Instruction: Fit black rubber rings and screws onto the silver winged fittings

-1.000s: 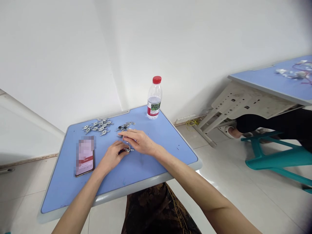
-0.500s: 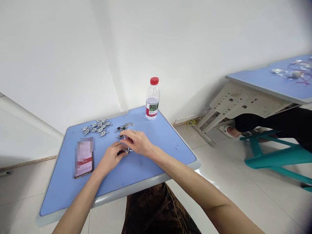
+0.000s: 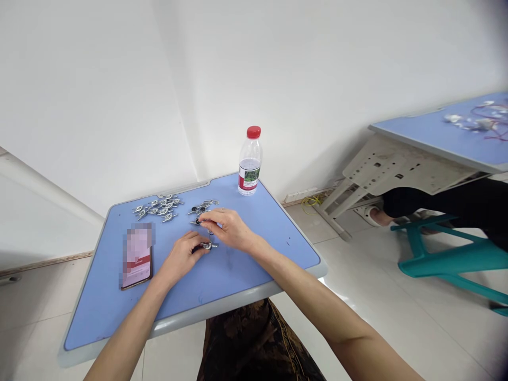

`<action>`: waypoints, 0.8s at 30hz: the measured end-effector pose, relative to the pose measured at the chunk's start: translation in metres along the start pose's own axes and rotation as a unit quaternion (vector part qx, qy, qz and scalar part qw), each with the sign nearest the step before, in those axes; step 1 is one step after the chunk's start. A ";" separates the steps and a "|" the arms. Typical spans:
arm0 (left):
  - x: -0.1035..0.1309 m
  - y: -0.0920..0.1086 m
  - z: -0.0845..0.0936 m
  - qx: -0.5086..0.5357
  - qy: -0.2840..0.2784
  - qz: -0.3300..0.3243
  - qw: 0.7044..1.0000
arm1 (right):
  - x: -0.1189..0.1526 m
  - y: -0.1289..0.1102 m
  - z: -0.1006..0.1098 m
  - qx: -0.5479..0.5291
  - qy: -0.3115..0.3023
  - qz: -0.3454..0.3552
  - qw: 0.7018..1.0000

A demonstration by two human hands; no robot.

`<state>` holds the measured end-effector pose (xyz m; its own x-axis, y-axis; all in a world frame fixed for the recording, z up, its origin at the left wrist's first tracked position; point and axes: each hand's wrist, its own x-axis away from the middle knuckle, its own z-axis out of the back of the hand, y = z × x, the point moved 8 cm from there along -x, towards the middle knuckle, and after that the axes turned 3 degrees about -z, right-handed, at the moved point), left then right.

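On the blue tabletop [image 3: 246, 254], my left hand [image 3: 184, 255] pinches a small silver metal part [image 3: 208, 245] at its left side. My right hand [image 3: 227, 228] is just above and to the right of it, fingers bent together; whatever is between its fingertips is too small to make out. Right beyond those fingers lie several metal parts, some with round black pieces [image 3: 194, 209]. A larger pile of silver metal parts [image 3: 164, 205] is further left, near the back edge.
A phone [image 3: 138, 264] with a lit screen lies at the left. A red-capped bottle [image 3: 250, 164] stands at the back corner. At the right are another blue table [image 3: 428, 132] with blurred wires, a teal stool [image 3: 444, 259] and a person's leg [image 3: 448, 203].
My right hand has lifted slightly up and away from the metal part in my left hand, showing more of that part. My left hand has hardly moved.
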<state>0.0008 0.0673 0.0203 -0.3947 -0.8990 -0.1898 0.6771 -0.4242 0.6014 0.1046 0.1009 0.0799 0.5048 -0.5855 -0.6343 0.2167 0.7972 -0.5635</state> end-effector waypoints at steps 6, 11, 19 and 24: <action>0.000 0.001 0.001 -0.001 0.007 -0.001 1.000 | 0.001 -0.006 -0.002 0.035 0.020 0.031 0.999; 0.000 0.002 0.001 0.010 0.005 -0.009 1.000 | 0.003 -0.009 -0.007 0.068 0.015 0.041 0.997; 0.000 0.000 0.000 -0.010 -0.001 -0.006 1.000 | 0.006 -0.003 0.000 0.009 -0.041 -0.018 0.999; 0.000 0.002 0.001 -0.007 -0.002 -0.005 1.000 | 0.006 0.002 0.010 -0.024 -0.004 -0.045 0.999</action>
<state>0.0022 0.0667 0.0222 -0.4036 -0.8944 -0.1930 0.6821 -0.4347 0.5880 0.1157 0.1003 0.0806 0.4920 -0.6536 -0.5751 0.2217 0.7328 -0.6433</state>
